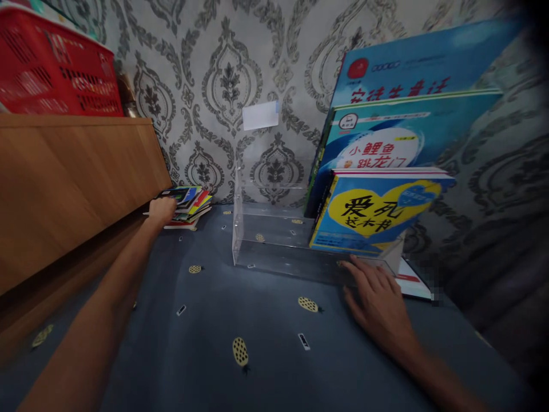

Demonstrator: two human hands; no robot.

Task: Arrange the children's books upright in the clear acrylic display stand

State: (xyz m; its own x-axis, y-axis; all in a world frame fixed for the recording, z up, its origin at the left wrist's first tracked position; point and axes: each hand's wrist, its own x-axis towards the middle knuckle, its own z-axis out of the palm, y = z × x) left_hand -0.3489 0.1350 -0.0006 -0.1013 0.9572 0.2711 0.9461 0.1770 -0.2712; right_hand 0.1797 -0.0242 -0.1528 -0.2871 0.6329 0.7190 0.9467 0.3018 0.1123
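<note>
Over at the far left, my left hand [162,210] is closed at the near left side of a messy stack of thin books [195,203]. Its fingers are curled round the edge of a book there, partly hidden from me. A clear acrylic book rack [274,254] stands in the middle, with tiered steps and a white blank label [261,115] at its upper back. My right hand [380,297] lies with fingers stretched out against the rack's front right edge, holding nothing. Just behind it, a blue and yellow book [373,212] leans in the rack's front tier.
Behind the yellow-heart book, a teal book [386,137] and a taller blue book [412,63] lean in the rack. Another book [414,280] lies flat beyond the rack's right end. A wooden cabinet [77,171] with a red basket [55,68] borders the left. Patterned wallpaper rises behind.
</note>
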